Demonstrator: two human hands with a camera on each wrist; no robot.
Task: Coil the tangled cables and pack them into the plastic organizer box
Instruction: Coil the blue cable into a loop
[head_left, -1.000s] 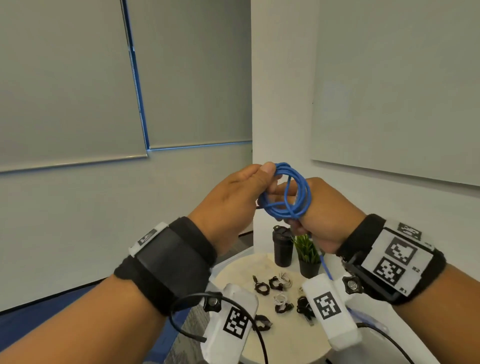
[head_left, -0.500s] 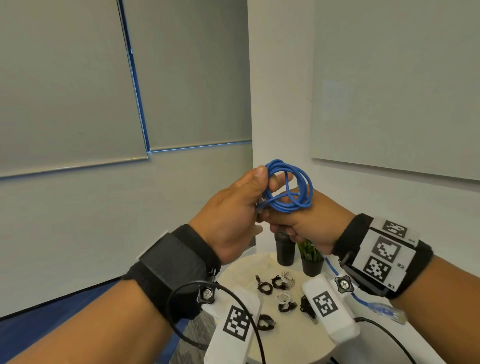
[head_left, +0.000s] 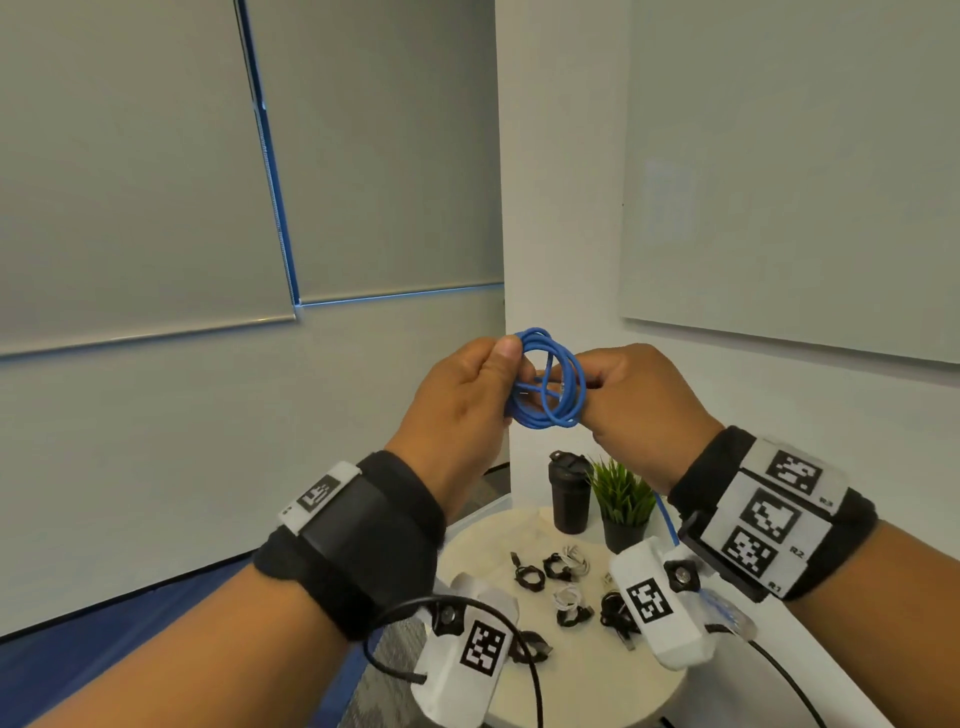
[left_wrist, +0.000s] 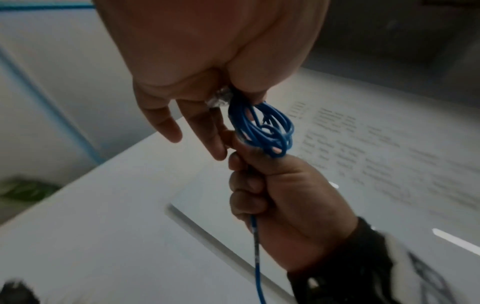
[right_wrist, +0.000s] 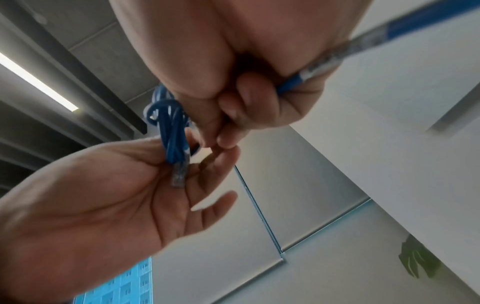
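A blue network cable (head_left: 549, 380) is wound into a small coil and held up in front of me, above the table. My left hand (head_left: 470, 392) pinches the coil's left side between thumb and fingers; a clear plug (right_wrist: 178, 175) lies against its palm. My right hand (head_left: 631, 397) grips the coil's right side in a curled fist (left_wrist: 262, 185). The cable's loose tail (left_wrist: 258, 265) hangs from that fist, and its clear end plug (head_left: 727, 616) dangles by my right wrist. The plastic organizer box is not in view.
Below my hands a round white table (head_left: 582, 691) carries several small coiled black and white cables (head_left: 566, 603), a black tumbler (head_left: 570, 493) and a small potted plant (head_left: 623, 506). White walls and grey window blinds stand behind.
Both hands have shifted their hold on the blue coil, now one at each side with the loop face-on between them. The tail has swung closer to my right wrist.
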